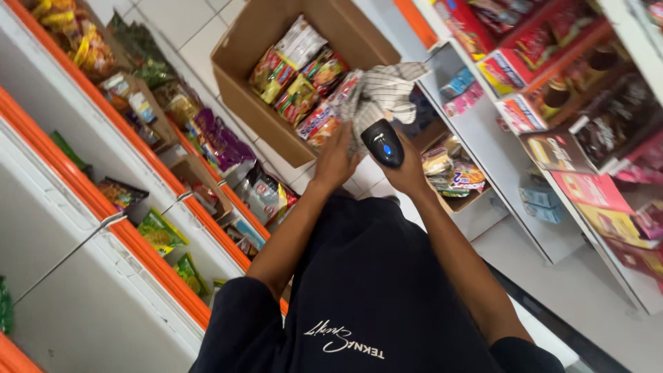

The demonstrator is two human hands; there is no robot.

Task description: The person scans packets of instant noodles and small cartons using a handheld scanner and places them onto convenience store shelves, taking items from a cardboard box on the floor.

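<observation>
My right hand (409,174) is shut on a black handheld scanner (382,142) with a small blue light, held just in front of an open cardboard box (243,81). The box is full of colourful snack packets (297,72). A grey-and-white striped cloth (385,88) lies over the box's near right corner. My left hand (335,160) reaches to the box's edge, with its fingers at the cloth's lower end and the nearest packets. The cloth hides its fingertips, so its grip is unclear. My black shirt fills the bottom of the view.
On the left run white shelves with orange edges (148,255), holding bagged snacks. White shelves (552,228) on the right carry red and brown boxed goods. A small box of packets (456,178) sits low by the right shelf. The aisle floor (186,27) is white tile.
</observation>
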